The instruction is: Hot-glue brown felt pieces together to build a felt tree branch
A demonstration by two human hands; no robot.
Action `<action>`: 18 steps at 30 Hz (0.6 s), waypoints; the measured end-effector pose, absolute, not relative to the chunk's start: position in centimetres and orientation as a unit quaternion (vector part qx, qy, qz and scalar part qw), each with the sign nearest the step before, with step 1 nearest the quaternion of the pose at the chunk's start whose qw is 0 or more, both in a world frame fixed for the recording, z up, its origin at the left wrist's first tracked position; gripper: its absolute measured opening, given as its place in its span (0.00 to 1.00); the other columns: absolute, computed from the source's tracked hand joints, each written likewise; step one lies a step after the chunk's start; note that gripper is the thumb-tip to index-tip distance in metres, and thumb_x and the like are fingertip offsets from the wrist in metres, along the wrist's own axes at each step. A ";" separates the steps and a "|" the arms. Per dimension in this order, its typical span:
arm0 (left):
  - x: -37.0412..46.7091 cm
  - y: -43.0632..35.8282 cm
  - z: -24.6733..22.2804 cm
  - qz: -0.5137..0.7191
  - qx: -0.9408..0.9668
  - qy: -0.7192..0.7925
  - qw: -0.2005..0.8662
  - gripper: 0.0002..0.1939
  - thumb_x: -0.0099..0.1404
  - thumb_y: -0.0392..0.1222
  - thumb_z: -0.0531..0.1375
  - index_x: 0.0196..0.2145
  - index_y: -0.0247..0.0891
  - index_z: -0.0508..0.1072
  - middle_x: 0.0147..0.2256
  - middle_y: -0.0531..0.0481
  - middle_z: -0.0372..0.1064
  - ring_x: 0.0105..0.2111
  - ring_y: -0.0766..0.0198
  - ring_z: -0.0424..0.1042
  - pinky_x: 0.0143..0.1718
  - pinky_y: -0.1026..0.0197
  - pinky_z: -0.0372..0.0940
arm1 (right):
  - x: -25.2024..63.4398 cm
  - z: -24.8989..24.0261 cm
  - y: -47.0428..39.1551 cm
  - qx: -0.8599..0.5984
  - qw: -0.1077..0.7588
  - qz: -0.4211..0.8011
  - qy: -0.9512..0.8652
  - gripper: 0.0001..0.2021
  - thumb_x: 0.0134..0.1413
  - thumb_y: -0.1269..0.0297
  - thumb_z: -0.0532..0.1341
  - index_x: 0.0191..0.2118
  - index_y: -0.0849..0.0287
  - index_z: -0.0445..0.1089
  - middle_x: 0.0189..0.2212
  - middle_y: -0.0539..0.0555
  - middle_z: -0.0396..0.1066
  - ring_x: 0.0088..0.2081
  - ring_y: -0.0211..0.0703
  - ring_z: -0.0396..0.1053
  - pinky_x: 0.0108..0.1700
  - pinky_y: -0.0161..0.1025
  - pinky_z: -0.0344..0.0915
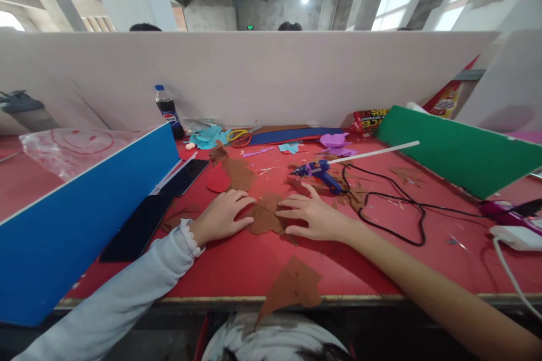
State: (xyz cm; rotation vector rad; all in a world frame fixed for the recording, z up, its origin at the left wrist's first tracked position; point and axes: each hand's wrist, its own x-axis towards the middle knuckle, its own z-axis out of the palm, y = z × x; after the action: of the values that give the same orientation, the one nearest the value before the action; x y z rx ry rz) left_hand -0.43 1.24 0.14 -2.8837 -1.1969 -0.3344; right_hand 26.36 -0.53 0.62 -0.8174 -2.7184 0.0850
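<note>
Both hands rest low over the red table, on either side of a cut piece of brown paper (266,215). My left hand (223,213) lies with fingers stretched towards the paper's left edge. From the other side, the spread fingers of my right hand (312,214) touch its right edge. Just beyond my left hand are a red paper circle (218,179) and another brown scrap (237,174). A blue hot glue gun (322,174), with a long white glue stick in it, lies past my right hand. A larger brown piece (295,283) hangs over the front table edge.
A blue board (93,208) stands at left beside two dark phones (139,231); a green board (457,149) stands at right. Scissors (240,138), a cola bottle (168,111) and coloured paper lie towards the white partition (271,76). A black cord (423,220) loops to a power strip (516,237).
</note>
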 end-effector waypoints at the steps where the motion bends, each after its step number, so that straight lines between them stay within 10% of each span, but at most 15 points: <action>1: -0.4 1.2 0.2 -0.105 -0.919 -0.380 -0.001 0.20 0.63 0.49 0.53 0.50 0.41 0.64 0.46 0.45 0.63 0.45 0.56 0.62 0.46 0.55 0.58 | 26.4 0.6 -0.5 -0.284 0.150 0.028 -0.946 0.18 0.57 0.53 0.52 0.49 0.53 0.67 0.48 0.57 0.68 0.52 0.48 0.60 0.58 0.59 0.32; 18: -0.4 1.2 -0.1 -0.124 -0.911 -0.393 -0.017 0.20 0.61 0.49 0.54 0.50 0.43 0.66 0.46 0.46 0.62 0.46 0.57 0.61 0.47 0.55 0.58 | 27.4 1.2 -0.9 -0.249 0.127 -0.018 -0.960 0.19 0.56 0.52 0.53 0.45 0.58 0.71 0.40 0.58 0.70 0.45 0.47 0.62 0.52 0.48 0.49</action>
State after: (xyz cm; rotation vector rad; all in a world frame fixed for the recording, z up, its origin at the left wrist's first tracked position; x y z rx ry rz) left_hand -0.41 1.19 -0.13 -2.8929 -1.2487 -0.3935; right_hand 27.38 -0.89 1.24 -0.7248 -2.7947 -0.0528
